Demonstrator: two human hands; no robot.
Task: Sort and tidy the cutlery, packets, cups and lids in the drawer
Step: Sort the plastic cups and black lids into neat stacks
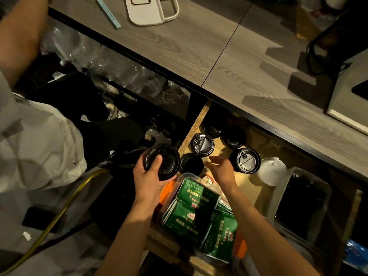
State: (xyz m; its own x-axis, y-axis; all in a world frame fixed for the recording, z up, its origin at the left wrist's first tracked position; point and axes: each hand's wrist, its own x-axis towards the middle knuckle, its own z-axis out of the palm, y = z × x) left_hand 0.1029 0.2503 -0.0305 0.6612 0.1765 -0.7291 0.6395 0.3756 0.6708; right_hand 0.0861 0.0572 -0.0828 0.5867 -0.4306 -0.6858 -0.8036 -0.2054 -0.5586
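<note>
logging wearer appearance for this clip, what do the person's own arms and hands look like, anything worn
Both forearms are bare up to the frame edge, with no sleeves in view. The left hand and right hand show no gloves, rings, watch or bracelets. Nothing is worn on either wrist.

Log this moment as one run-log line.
left hand: grips black lid stack | right hand: open, over drawer | green packets: in clear tub

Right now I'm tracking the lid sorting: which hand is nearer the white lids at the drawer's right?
Right. The right hand hovers open over the drawer, left of the white lids; the left hand grips a black lid stack farther left.
</note>
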